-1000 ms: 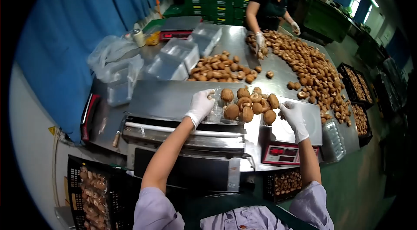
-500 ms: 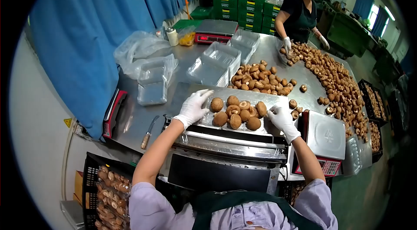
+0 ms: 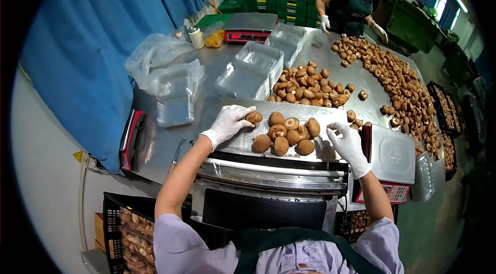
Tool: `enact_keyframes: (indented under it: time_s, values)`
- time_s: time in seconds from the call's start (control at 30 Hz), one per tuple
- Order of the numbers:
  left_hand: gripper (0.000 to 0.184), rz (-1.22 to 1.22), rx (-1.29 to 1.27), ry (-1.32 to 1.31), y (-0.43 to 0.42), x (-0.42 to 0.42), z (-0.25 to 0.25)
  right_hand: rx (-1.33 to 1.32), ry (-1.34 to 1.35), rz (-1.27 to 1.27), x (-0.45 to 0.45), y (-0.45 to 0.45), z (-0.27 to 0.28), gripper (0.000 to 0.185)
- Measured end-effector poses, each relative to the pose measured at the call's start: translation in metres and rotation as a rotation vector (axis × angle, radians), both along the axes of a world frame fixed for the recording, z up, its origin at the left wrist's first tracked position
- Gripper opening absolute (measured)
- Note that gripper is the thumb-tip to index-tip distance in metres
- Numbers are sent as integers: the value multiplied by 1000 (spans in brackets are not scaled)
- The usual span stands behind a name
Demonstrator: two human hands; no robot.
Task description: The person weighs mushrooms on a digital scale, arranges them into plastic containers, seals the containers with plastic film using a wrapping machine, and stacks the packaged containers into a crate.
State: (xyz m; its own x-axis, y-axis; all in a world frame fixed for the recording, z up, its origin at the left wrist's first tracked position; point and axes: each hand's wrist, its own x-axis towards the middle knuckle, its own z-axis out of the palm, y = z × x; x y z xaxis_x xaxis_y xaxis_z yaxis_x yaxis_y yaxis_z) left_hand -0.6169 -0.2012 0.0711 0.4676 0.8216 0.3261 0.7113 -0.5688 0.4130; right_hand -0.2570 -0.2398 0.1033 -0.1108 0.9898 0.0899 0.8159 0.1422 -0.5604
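My left hand, in a white glove, pinches a brown mushroom at the left end of a clear plastic tray. Several more mushrooms lie in the tray, some cap up and one showing its pale underside. Under the tray is the metal top plate of a wrapping machine. My right hand, also gloved, hovers just right of the tray with its fingers apart and nothing visible in them.
A mushroom heap lies behind the plate; a larger pile spreads to the right. Empty clear trays stand back left. A scale sits at right, a knife at left. Across the table stands a gloved co-worker.
My left hand has closed on the leftmost mushroom. My right hand has drawn slightly away from the tray. The co-worker's hand has left the pile. The view has shifted slightly.
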Motion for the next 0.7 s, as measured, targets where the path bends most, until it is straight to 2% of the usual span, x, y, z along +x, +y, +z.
enact_keyframes:
  time_s: [0.07,0.13,0.17,0.23,0.3,0.33,0.4,0.47,0.57,0.6,0.67,0.7]
  values:
    - [47,-14,15,-6,-3,1,2,30,20,9,-3,0,0,26]
    - [46,-35,-30,-63,-11,9,15,-17,270,124,-13,-4,6,22]
    - [46,-52,-75,-81,-14,14,23,58,301,187,-17,-3,1,20]
    - [49,-86,-15,-141,-27,34,34,-6,498,268,-33,-7,7,32]
    - [50,-168,61,-196,-43,60,45,-386,665,309,-43,-19,29,55]
    - [52,-211,70,-214,-51,75,49,-326,706,412,-49,-24,29,58]
    - [56,-272,165,-222,-61,99,49,-292,987,432,-57,-34,11,55]
    - [64,-293,100,-205,-63,103,49,-293,842,380,-32,-45,15,49]
    - [55,-178,-66,-183,-47,91,54,-357,849,106,22,-76,19,42]
    - [47,-91,0,-105,-40,84,49,-169,676,68,51,-86,-1,39]
    - [43,26,-22,-79,-21,64,29,-228,787,-270,97,-120,-6,33]
    - [41,31,-12,-42,-13,55,22,-217,704,-408,125,-138,-13,30]
